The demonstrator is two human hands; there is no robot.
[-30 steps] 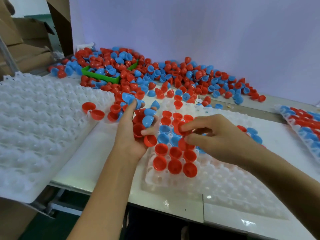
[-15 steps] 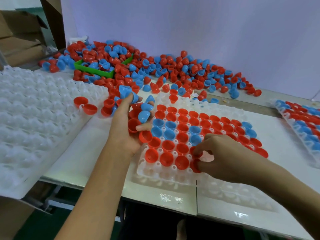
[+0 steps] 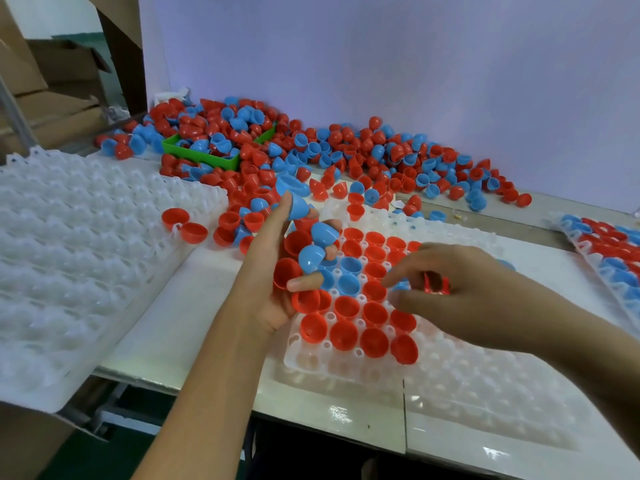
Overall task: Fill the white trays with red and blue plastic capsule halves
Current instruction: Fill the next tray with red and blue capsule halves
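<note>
Having seated a red half at the front row moments earlier, the right hand (image 3: 464, 299) pinched another red capsule half (image 3: 437, 284) above the part-filled white tray (image 3: 485, 386), while the left hand (image 3: 277, 271) clutched a supply of halves.

Wall: a plain pale lilac panel (image 3: 415, 64) stands upright along the far edge of the table.
Table: a white glossy top (image 3: 166, 344), with a seam running through its near edge.
Boxes: brown cardboard cartons (image 3: 52, 109) are stacked at far left, flaps open.
Floor: dark green (image 3: 86, 459) under the table's near edge.
</note>
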